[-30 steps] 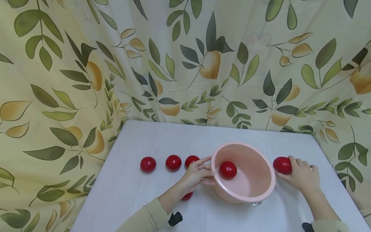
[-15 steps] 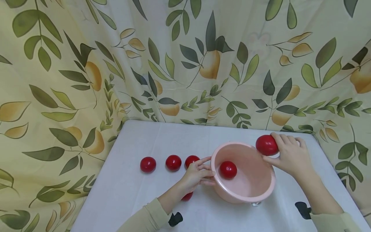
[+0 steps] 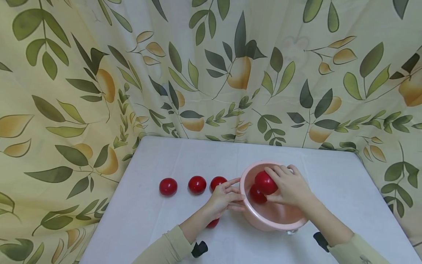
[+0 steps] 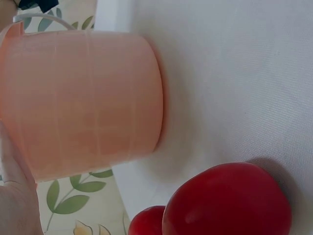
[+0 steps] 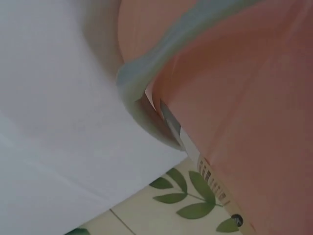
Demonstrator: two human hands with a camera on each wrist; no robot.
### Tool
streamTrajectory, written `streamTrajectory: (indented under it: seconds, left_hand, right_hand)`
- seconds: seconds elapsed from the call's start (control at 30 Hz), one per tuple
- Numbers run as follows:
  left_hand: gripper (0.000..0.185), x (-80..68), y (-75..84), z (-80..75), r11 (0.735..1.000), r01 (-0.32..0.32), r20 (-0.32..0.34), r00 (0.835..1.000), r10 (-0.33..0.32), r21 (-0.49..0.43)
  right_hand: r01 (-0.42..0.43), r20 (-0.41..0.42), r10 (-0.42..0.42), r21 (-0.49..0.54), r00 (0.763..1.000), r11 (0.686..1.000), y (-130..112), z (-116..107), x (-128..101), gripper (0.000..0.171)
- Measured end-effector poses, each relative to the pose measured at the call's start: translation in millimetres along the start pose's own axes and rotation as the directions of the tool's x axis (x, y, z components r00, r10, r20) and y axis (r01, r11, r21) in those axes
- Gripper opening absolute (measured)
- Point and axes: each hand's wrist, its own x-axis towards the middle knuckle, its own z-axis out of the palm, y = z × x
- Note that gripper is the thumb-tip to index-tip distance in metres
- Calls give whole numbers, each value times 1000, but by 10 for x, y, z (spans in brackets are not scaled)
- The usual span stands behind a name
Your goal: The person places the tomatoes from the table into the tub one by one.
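Note:
My right hand (image 3: 268, 185) grips a red tomato (image 3: 263, 182) and holds it inside the pink basin (image 3: 263, 222), just above a second tomato (image 3: 254, 197) lying on the basin's bottom. My left hand (image 3: 240, 194) rests with fairly straight fingers against the basin's left outer wall and rim. In the left wrist view the basin wall (image 4: 83, 98) fills the left side, with a tomato (image 4: 227, 200) close in front. The right wrist view shows only the basin's underside (image 5: 254, 122) and the table (image 5: 49, 88).
Three tomatoes (image 3: 168, 186) (image 3: 197, 184) (image 3: 217, 180) lie in a row left of the basin on the white table (image 3: 171, 157). Another tomato (image 3: 212, 223) peeks out under my left wrist. A leaf-print curtain (image 3: 211, 73) closes off the back and sides.
My right hand picked the tomato up from the table to the right of the basin, carried it over the rim and lowered it inside. The left hand and basin stayed put.

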Motion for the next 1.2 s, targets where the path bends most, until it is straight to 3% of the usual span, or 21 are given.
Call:
streamTrajectory:
  seconds: [0.37, 0.77, 1.0, 1.2]
  left_hand:
    - [55, 1, 15, 12, 1000, 20, -16, 1000, -19, 14]
    - [55, -9, -2, 9, 1000, 14, -29, 999, -14, 26]
    - [56, -1, 17, 5, 1000, 16, -25, 1000, -15, 21]
    - [55, 2, 19, 14, 1000, 16, -30, 999, -15, 26]
  right_hand:
    - [165, 154, -161, -14, 975, 986, -198, 319, 98, 81]
    - [239, 276, -219, -41, 936, 970, -293, 436, 76, 84]
    - [333, 332, -285, -98, 899, 938, -290, 452, 79, 84]
    - [409, 304, -355, -134, 884, 903, -261, 479, 72, 82]
